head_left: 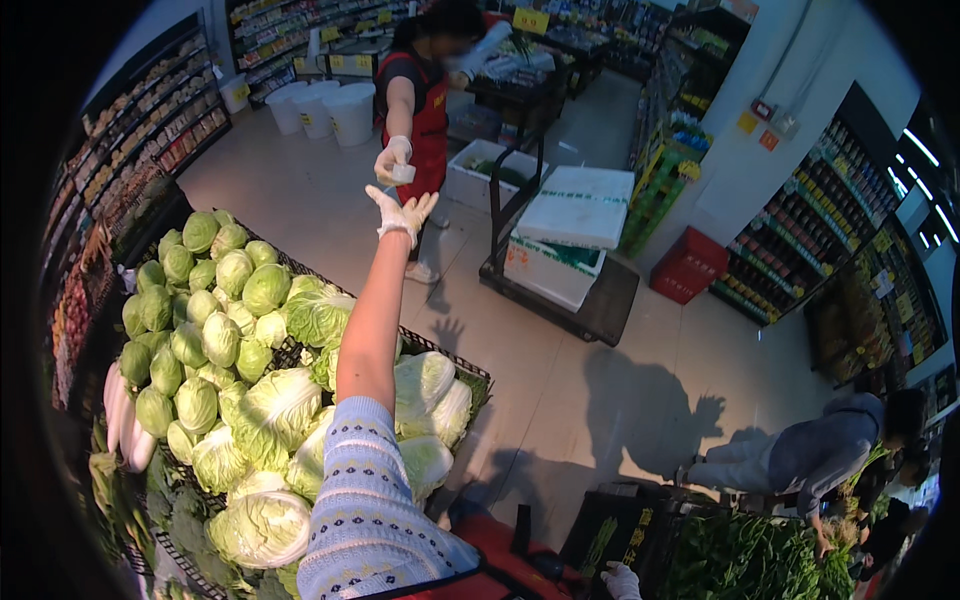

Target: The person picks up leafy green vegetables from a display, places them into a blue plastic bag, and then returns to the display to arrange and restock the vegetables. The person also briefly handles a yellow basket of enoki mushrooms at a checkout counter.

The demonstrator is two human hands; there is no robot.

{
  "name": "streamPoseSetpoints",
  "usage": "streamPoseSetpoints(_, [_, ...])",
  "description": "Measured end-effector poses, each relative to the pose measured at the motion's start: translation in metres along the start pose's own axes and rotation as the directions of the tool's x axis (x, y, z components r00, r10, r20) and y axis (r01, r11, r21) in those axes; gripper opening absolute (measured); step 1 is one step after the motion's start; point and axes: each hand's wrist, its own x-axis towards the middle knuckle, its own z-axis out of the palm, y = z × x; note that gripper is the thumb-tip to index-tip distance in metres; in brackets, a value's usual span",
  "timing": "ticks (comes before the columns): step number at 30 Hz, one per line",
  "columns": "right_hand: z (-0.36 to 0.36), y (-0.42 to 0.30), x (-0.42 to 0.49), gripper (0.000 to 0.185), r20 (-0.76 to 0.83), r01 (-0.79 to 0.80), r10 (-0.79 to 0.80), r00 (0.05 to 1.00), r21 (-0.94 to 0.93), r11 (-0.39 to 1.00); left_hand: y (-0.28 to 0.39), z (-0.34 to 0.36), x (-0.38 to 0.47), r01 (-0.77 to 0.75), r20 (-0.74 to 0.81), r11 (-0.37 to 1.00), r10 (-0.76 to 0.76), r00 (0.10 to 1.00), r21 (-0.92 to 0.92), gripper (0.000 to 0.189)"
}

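Note:
My left hand, in a thin white glove, reaches out over the cabbage display with its palm up and fingers spread, holding nothing. Just above my fingers, a co-worker's gloved hand holds a small translucent whitish object, perhaps a roll of tape. A narrow gap seems to lie between that object and my fingertips. Beneath my forearm are napa cabbages and round green cabbages. My right hand, also gloved, shows at the bottom edge near a black stand; its fingers are partly cut off.
A co-worker in a red apron stands across the display's corner. Behind are white buckets and a platform cart carrying foam boxes. At lower right, a person bends over leafy greens. White radishes and broccoli border the cabbages.

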Motion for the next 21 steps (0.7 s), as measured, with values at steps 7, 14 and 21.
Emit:
streamPoseSetpoints(7, [0.004,-0.044,0.019,0.043,0.003,-0.135,0.136,0.991,-0.139,0.981,-0.021,-0.091,0.102,-0.112,0.189,0.79,-0.005,0.982,0.602,0.035])
streamPoseSetpoints(14, [0.011,-0.103,0.002,0.048,-0.297,0.002,0.01,0.955,0.039,0.999,-0.134,-0.152,-0.061,0.33,-0.025,0.613,-0.451,0.892,0.718,0.058])
streamPoseSetpoints(21, [0.005,-0.145,-0.093,0.038,-0.736,0.246,0.0,0.678,0.227,0.942,-0.313,-0.25,-0.42,0.752,-0.49,-0.277,-0.869,0.069,0.598,0.039])
